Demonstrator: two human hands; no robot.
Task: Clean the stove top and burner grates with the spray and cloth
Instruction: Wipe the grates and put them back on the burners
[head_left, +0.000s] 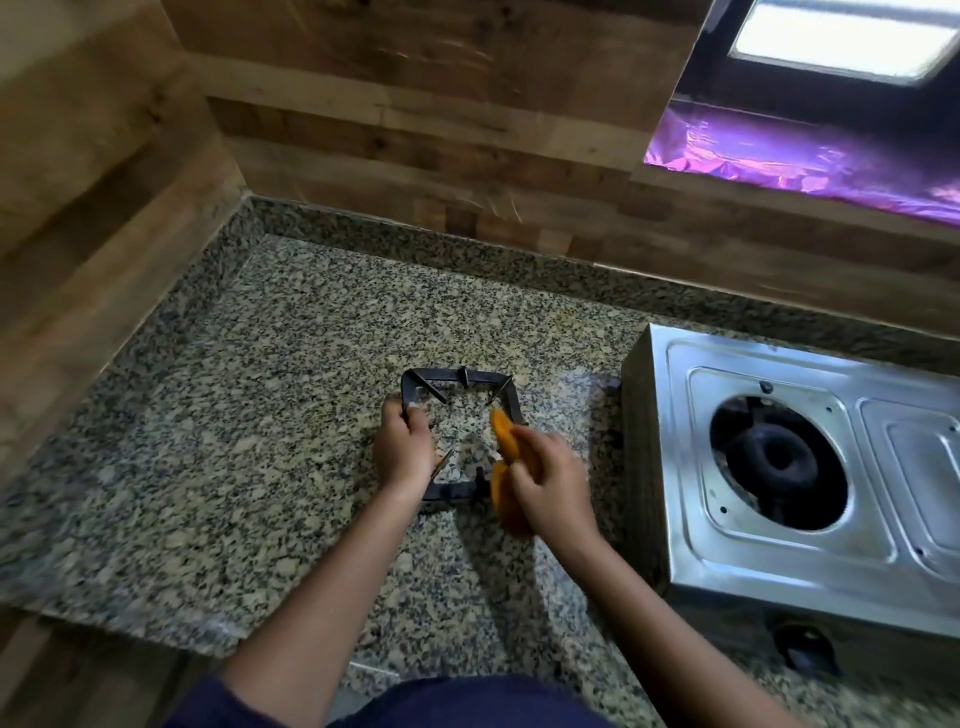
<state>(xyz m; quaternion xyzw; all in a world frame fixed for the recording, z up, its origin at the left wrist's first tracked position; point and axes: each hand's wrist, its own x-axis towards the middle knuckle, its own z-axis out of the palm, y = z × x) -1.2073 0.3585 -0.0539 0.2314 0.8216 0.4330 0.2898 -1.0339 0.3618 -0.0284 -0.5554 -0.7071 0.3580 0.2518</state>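
Nearest us, our dark blue clothing (467, 701) fills the lower edge. Our left grip (402, 447) clenches the left bar of the grate (457, 379), which lies on the speckled surface (234, 415). Our right grip (553, 488) grasps the orange cloth (506, 441) against its right bar. The stove (779, 519) crowds the right. Open surface runs left to the wooden walls (415, 130).

Speckled granite countertop (249, 426) here. Sitting right on it there's a black square burner grate (436, 374) mid-counter, and a steel stove (691, 519) just off to its right.
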